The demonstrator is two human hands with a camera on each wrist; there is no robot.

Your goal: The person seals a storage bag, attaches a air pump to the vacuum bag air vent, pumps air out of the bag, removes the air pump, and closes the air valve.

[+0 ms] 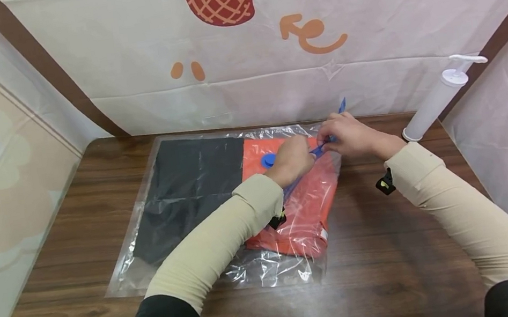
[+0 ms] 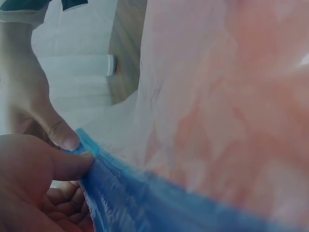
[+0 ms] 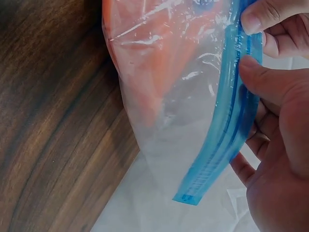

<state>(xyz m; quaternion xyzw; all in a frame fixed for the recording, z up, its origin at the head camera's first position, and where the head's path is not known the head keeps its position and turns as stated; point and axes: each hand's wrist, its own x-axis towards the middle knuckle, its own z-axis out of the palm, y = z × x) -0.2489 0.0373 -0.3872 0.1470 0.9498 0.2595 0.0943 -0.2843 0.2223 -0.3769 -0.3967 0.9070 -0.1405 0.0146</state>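
A clear plastic vacuum storage bag lies on the table with a dark folded cloth and an orange folded cloth inside. A round blue valve sits on its upper face. My left hand pinches the blue zip strip along the bag's right end, which is lifted. Close beside it, my right hand pinches the same strip between thumb and fingers. Past the right hand, the strip's free end sticks out toward the back. The left forearm hides part of the bag.
A white hand pump stands tilted at the table's back right, beyond the right wrist. Printed cloth hangs behind the wooden table and at both sides. Each wrist carries a small black device.
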